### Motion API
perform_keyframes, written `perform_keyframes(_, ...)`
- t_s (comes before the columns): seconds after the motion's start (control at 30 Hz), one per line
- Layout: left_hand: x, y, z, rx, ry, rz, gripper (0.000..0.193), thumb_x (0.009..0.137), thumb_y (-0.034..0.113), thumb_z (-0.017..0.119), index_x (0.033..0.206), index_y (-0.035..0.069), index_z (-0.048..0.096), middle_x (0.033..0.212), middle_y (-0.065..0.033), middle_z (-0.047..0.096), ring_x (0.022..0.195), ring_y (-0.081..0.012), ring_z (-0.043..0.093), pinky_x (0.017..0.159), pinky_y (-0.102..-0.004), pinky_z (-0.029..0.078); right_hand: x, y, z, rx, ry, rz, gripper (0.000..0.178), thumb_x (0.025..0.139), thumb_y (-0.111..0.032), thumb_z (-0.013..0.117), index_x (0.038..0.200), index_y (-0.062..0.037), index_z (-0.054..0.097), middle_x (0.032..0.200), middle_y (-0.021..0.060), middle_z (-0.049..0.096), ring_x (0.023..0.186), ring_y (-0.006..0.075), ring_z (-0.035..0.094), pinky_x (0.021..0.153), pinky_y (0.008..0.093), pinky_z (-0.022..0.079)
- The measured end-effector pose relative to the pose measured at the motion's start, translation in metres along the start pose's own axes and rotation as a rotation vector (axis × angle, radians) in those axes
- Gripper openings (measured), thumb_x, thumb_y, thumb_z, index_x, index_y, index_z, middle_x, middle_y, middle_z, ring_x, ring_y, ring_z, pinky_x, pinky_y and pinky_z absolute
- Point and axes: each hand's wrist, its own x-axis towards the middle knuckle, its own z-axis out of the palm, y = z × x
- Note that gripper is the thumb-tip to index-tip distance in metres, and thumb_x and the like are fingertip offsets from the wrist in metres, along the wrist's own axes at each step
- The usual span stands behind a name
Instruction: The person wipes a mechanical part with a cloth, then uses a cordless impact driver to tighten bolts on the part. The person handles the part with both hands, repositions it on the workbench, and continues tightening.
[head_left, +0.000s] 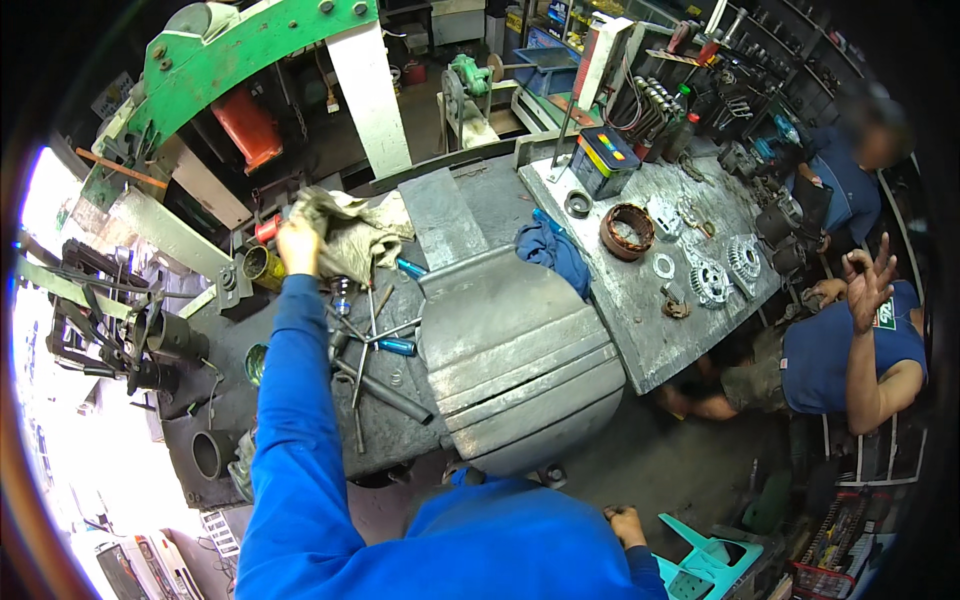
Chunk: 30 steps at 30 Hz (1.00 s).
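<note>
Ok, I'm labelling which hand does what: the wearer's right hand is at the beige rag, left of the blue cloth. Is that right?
Not quite: the hand is wrong. The head view shows the wearer's left hand at the beige rag, left of the blue cloth; the right hand is down near the picture's lower edge.

Rag [365, 245] – matt cloth, rough; grooved block [520, 345] – smooth mtl w/ sheen.

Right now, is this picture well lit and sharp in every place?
No. In the head view, glare washes out the left side; the corners fall black; the co-worker's head is blurred; the cloth at the left hand looks slightly smeared; the grey table shows clearly.
</note>
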Motion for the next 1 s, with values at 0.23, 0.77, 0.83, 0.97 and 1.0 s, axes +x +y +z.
perform_keyframes(0.23,0.040,0.156,-0.127,-0.932,0.106,0.015,0.044,0.112,0.039,0.054,0.114,0.000,0.075,0.100,-0.0089,0.076,0.090,-0.0209,0.070,0.081,-0.0356,0.056,0.012,-0.075,-0.060,-0.224,0.178,-0.383,0.036,0.092,-0.023,0.078,0.113,0.0058,0.074,0.099,0.0233,0.077,0.095,0.0360,0.075,0.087,0.0415,0.057)
perform_keyframes(0.77,-0.386,0.451,-0.193,-1.171,-1.117,0.502,0.095,0.088,0.056,0.076,0.150,-0.006,0.041,0.145,-0.0233,0.052,0.135,-0.0325,0.052,0.117,-0.0461,0.040,-0.112,-0.285,-0.222,0.374,0.195,-1.649,0.085,0.085,-0.046,0.087,0.147,0.0021,0.053,0.127,0.0138,0.064,0.117,0.0274,0.063,0.105,0.0404,0.048)
perform_keyframes(0.83,-0.469,0.490,-0.158,-1.009,-1.154,0.678,0.094,0.086,0.051,0.082,0.146,-0.008,0.041,0.136,-0.0280,0.056,0.129,-0.0377,0.055,0.114,-0.0458,0.042,-0.110,-0.263,-0.225,0.503,0.015,-1.570,0.095,0.084,-0.048,0.086,0.153,0.0023,0.044,0.142,0.0174,0.059,0.131,0.0300,0.058,0.112,0.0443,0.045)
perform_keyframes(0.97,-0.529,0.477,-0.140,-0.475,-0.913,0.914,0.093,0.094,0.058,0.072,0.148,-0.010,0.039,0.153,-0.0346,0.040,0.142,-0.0491,0.043,0.121,-0.0503,0.034,-0.091,-0.230,-0.210,0.542,-0.134,-1.412,0.095,0.090,-0.054,0.078,0.156,0.0027,0.040,0.147,0.0159,0.055,0.131,0.0283,0.058,0.111,0.0442,0.047)
perform_keyframes(1.0,-0.532,0.466,-0.141,-0.575,-1.060,0.793,0.090,0.097,0.059,0.069,0.147,-0.011,0.041,0.154,-0.0359,0.039,0.143,-0.0508,0.042,0.122,-0.0505,0.033,-0.086,-0.226,-0.205,0.577,-0.206,-1.433,0.096,0.089,-0.054,0.079,0.155,0.0023,0.040,0.145,0.0147,0.057,0.129,0.0274,0.059,0.110,0.0439,0.048)
